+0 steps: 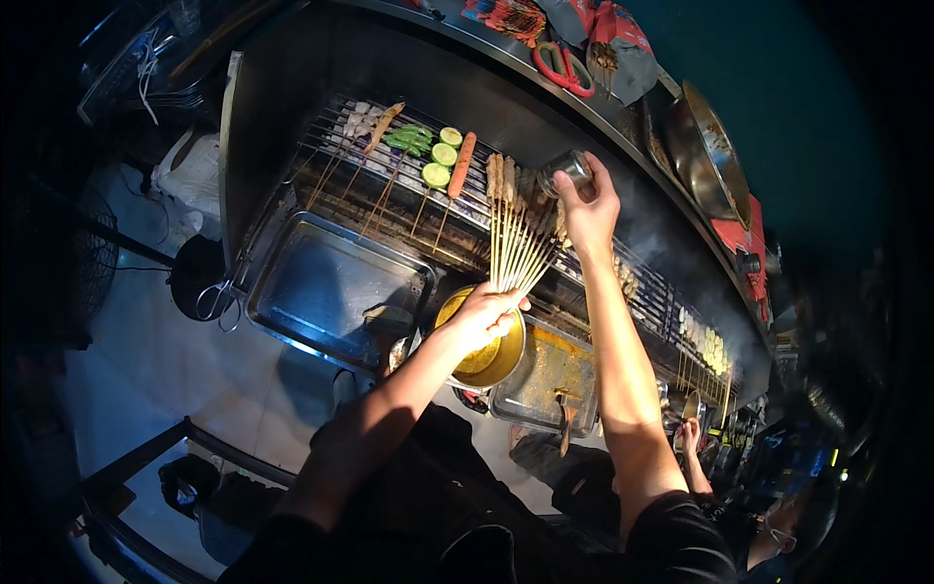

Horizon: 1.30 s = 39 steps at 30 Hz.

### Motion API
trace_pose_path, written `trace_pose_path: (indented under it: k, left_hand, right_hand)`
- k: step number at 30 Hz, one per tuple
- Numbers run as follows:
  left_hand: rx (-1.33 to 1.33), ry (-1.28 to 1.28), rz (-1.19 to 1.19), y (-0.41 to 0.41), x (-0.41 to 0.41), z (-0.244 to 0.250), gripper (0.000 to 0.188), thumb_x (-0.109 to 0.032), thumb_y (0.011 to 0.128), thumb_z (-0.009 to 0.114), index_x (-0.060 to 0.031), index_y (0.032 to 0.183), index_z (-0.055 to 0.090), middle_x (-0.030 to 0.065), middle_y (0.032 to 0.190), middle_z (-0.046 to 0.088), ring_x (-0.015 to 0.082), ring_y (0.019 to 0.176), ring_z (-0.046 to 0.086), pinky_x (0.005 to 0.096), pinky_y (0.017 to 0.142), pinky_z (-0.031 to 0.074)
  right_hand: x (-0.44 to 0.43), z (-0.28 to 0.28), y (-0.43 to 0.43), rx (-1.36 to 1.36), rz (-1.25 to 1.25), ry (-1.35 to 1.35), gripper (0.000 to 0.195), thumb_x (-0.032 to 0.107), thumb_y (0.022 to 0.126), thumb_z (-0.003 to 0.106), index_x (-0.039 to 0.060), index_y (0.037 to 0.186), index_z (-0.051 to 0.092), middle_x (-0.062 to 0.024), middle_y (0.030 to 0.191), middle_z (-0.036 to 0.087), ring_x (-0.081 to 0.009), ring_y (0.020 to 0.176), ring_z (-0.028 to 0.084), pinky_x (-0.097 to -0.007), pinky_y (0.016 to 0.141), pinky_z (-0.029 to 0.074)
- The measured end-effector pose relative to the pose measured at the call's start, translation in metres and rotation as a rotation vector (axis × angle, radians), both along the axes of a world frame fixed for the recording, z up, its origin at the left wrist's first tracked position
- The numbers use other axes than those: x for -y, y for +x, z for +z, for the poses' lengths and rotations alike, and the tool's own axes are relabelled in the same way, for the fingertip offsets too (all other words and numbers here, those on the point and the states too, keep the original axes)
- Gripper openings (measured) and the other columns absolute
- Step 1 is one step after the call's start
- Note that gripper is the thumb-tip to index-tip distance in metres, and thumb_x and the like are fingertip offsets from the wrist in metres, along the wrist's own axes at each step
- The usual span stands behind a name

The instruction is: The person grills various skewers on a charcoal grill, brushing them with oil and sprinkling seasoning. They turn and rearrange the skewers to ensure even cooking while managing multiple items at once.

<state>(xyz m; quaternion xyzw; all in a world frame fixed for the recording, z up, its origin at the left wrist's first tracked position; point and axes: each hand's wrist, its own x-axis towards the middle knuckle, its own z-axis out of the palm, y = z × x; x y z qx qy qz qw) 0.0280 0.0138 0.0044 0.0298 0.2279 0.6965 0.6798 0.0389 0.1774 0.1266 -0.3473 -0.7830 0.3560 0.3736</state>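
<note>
My left hand [487, 312] grips the lower ends of a fanned bundle of wooden skewers [515, 248]. Their browned meat ends lie over the grill [478, 212]. Above these, my right hand [589, 212] holds a small clear jar [565, 173], tilted on its side over the meat. Beneath my left hand is a round metal pot [516, 350] with yellow liquid inside. Left of the bundle, a sausage [462, 165], zucchini slices [444, 155], green peppers [410, 139] and pale cubes [362, 119] sit on skewers across the grate.
A metal tray [321, 285] stands at the left, a smaller oily tray [543, 365] with a brush [566, 427] at the right. Red-handled scissors [562, 70] and a metal bowl [709, 157] rest along the back ledge. Another person's hand [689, 436] shows at lower right. Smoke rises at the right.
</note>
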Motion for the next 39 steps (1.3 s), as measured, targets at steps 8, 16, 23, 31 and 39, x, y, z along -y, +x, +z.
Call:
trace_pose_path:
  k: [8, 16, 23, 31, 39]
  left_hand:
    - [0.017, 0.004, -0.030, -0.003, 0.002, -0.004, 0.013, -0.012, 0.092, 0.053, -0.0049, 0.103, 0.054, 0.0051, 0.081, 0.054, 0.0047, 0.049, 0.040, 0.0158, 0.036, 0.029]
    - [0.035, 0.034, -0.039, -0.002, 0.002, -0.012, 0.020, -0.011, 0.092, 0.052, -0.0080, 0.112, 0.053, 0.0046, 0.080, 0.056, 0.0040, 0.048, 0.040, 0.0153, 0.035, 0.028]
    - [0.022, 0.092, -0.046, -0.002, 0.001, -0.009, 0.012, -0.012, 0.092, 0.052, -0.0069, 0.103, 0.055, 0.0034, 0.077, 0.055, 0.0033, 0.047, 0.041, 0.0150, 0.035, 0.029]
    - [-0.054, 0.042, 0.014, -0.001, 0.008, 0.006, 0.012, -0.015, 0.092, 0.053, -0.0037, 0.088, 0.056, -0.0006, 0.075, 0.052, 0.0021, 0.058, 0.047, 0.0121, 0.044, 0.035]
    - [-0.054, 0.057, -0.003, -0.004, -0.008, -0.011, 0.014, -0.009, 0.091, 0.052, -0.0026, 0.103, 0.055, 0.0046, 0.076, 0.056, 0.0050, 0.045, 0.042, 0.0164, 0.035, 0.032]
  right_hand:
    - [-0.018, -0.019, -0.047, -0.085, 0.055, 0.093, 0.051, 0.021, 0.075, 0.074, -0.0037, 0.115, 0.055, -0.0081, 0.085, 0.064, -0.0110, 0.073, 0.056, -0.0259, 0.069, 0.046]
    - [-0.032, -0.033, -0.052, 0.027, 0.128, 0.094, 0.054, 0.023, 0.075, 0.075, -0.0029, 0.117, 0.053, -0.0104, 0.092, 0.064, -0.0136, 0.080, 0.059, -0.0269, 0.075, 0.048]
    - [-0.062, -0.051, -0.020, -0.095, -0.005, 0.002, 0.053, 0.024, 0.076, 0.074, -0.0031, 0.116, 0.053, -0.0092, 0.088, 0.064, -0.0115, 0.079, 0.057, -0.0259, 0.074, 0.047]
    - [-0.036, -0.032, 0.039, 0.074, -0.048, 0.069, 0.050, 0.022, 0.078, 0.072, -0.0024, 0.118, 0.052, -0.0066, 0.087, 0.064, -0.0109, 0.074, 0.056, -0.0248, 0.069, 0.046]
    - [-0.059, -0.026, 0.061, 0.228, -0.281, 0.047, 0.053, 0.027, 0.077, 0.073, -0.0016, 0.117, 0.053, -0.0109, 0.092, 0.063, -0.0149, 0.081, 0.057, -0.0281, 0.076, 0.046]
